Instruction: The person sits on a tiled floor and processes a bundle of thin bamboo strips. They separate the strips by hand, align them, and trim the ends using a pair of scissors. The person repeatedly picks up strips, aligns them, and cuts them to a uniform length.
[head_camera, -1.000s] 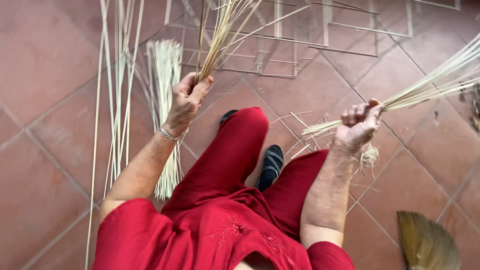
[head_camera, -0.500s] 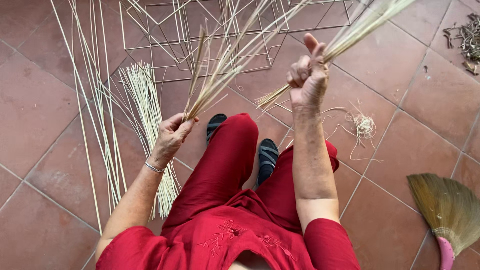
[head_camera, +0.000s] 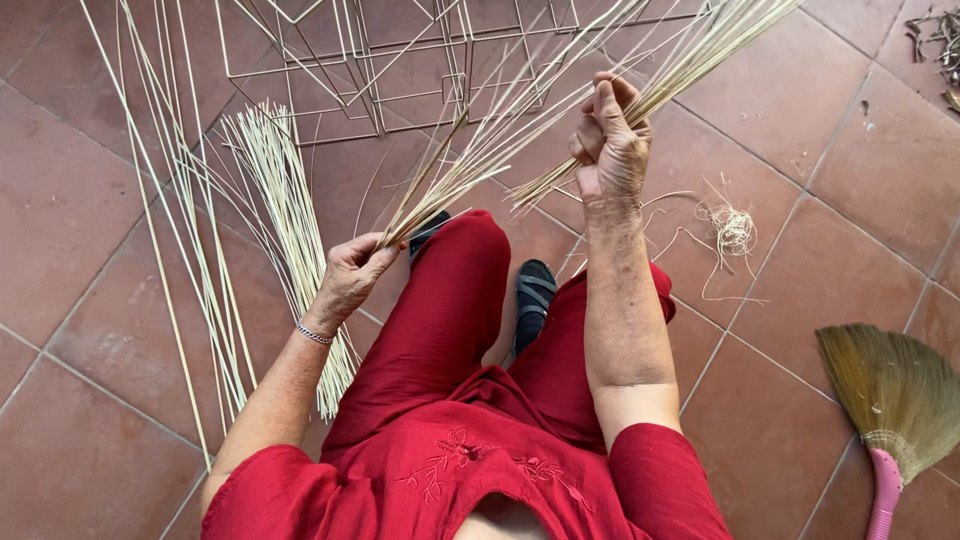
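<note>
I sit on a tiled floor in red clothes. My left hand (head_camera: 352, 270) is closed on the butt ends of a bundle of pale thin reed stalks (head_camera: 480, 150) that fans up and to the right. Raised higher, my right hand (head_camera: 610, 140) grips a second bundle of reed stalks (head_camera: 700, 55) that slants toward the upper right. The two bundles lie close and nearly parallel, just apart. My knees and dark sandals (head_camera: 533, 290) are below the hands.
A pile of short pale stalks (head_camera: 285, 220) and several long canes (head_camera: 170, 200) lie on the floor at left. A thin wire frame (head_camera: 350, 60) rests ahead. A tangle of fibre scraps (head_camera: 733, 228) lies at right, and a broom (head_camera: 893, 400) at lower right.
My right hand has risen and swung inward with its bundle, from low at the right to beside the left bundle. My left hand has dropped lower toward my knee.
</note>
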